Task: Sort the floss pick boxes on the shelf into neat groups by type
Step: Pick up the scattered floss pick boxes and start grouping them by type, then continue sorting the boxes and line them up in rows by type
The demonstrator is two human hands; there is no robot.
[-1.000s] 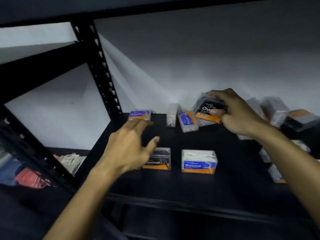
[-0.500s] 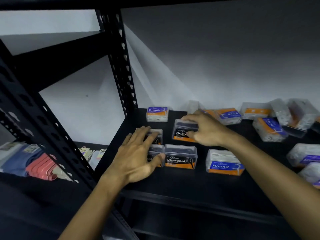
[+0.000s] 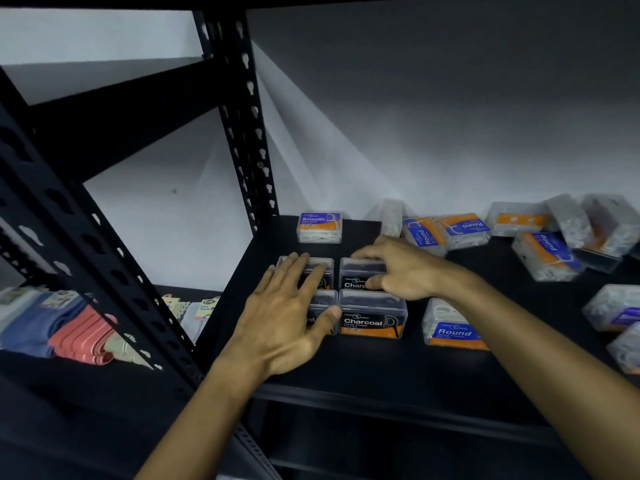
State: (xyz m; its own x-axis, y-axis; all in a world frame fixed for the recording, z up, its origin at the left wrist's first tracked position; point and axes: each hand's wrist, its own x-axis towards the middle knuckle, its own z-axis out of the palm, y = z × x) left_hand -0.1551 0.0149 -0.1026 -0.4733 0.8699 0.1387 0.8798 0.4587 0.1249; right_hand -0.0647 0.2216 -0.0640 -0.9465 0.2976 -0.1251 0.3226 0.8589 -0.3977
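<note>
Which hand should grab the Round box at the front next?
Probably the right hand. The Round box sits just beside its wrist, while the left hand lies flat over the charcoal boxes farther away.

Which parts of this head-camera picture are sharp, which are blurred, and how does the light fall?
Head view: the front Charcoal box label reads sharply; the tumbled Round boxes at right are smeared; the wall darkens upward, with pale light streaks beside the shelf post, which bows from wide-angle distortion.
</note>
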